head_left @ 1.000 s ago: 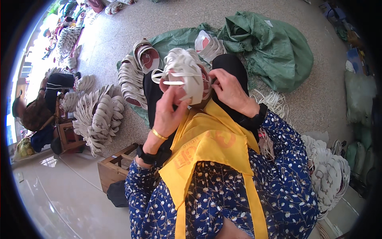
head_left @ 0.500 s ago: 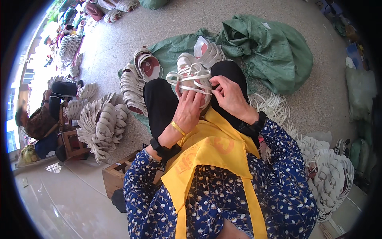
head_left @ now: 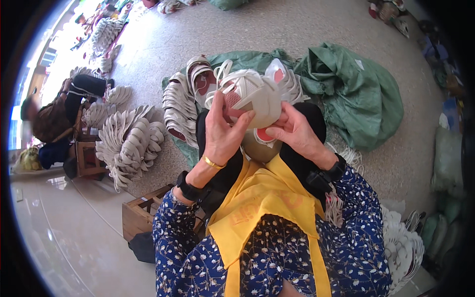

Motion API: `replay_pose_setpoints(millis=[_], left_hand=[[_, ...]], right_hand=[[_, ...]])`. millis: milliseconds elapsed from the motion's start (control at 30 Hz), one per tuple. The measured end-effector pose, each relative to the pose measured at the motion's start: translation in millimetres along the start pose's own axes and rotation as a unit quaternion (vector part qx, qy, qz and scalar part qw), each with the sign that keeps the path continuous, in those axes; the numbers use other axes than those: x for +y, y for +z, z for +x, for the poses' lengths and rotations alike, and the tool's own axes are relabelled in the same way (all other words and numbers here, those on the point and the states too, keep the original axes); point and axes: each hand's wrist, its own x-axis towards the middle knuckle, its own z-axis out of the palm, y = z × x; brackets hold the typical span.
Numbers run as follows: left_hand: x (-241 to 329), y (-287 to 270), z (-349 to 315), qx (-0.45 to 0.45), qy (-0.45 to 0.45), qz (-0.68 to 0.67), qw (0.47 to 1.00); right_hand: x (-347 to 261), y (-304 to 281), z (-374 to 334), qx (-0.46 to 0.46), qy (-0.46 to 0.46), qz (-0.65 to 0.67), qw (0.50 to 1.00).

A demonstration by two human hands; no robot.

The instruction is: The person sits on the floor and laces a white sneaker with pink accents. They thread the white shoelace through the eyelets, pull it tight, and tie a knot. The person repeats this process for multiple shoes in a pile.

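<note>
A white lace-up shoe upper [head_left: 257, 94] with a pink mesh lining is raised above my knees, held between both hands. My left hand [head_left: 222, 131] grips its left side, the thumb across the front. My right hand [head_left: 297, 131] is closed on its right lower edge. White lace [head_left: 223, 74] loops loosely from its left. Just below, between my knees, lies a rounded tan thing [head_left: 262, 150], with a small red and white piece above it; I cannot tell what these are. The fingertips of both hands are partly hidden behind the upper.
Stacked shoe uppers [head_left: 178, 109] lie left of my knees on a green sheet, with more uppers [head_left: 292, 89] at the right. A bulky green sack [head_left: 358, 96] lies to the right. A wooden stool [head_left: 136, 218], more upper piles [head_left: 126, 143] and a seated person [head_left: 54, 111] are at left.
The shoe upper has been lifted and turned, its white rounded end now facing me. My right hand has gone from the laces to its right edge. The view has shifted slightly.
</note>
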Motion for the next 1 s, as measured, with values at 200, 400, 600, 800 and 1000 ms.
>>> replay_pose_setpoints(millis=[200, 400, 600, 800, 1000], left_hand=[[-17, 11, 42, 0.007, -0.071, -0.136, 0.988], [-98, -8, 75, -0.007, -0.086, -0.123, 0.989], [-160, -42, 64, -0.038, -0.171, -0.053, 0.983], [-213, -44, 48, -0.052, -0.225, -0.052, 0.972], [-246, -47, 54, -0.107, -0.269, -0.026, 0.957]], right_hand=[[-5, -3, 70, 0.085, -0.087, -0.157, 0.980], [-1, -78, 166, -0.031, -0.065, -0.411, 0.909], [66, -153, 237, -0.099, -0.054, -0.647, 0.754], [138, -187, 255, -0.196, -0.014, -0.764, 0.614], [174, -208, 250, -0.317, -0.032, -0.755, 0.573]])
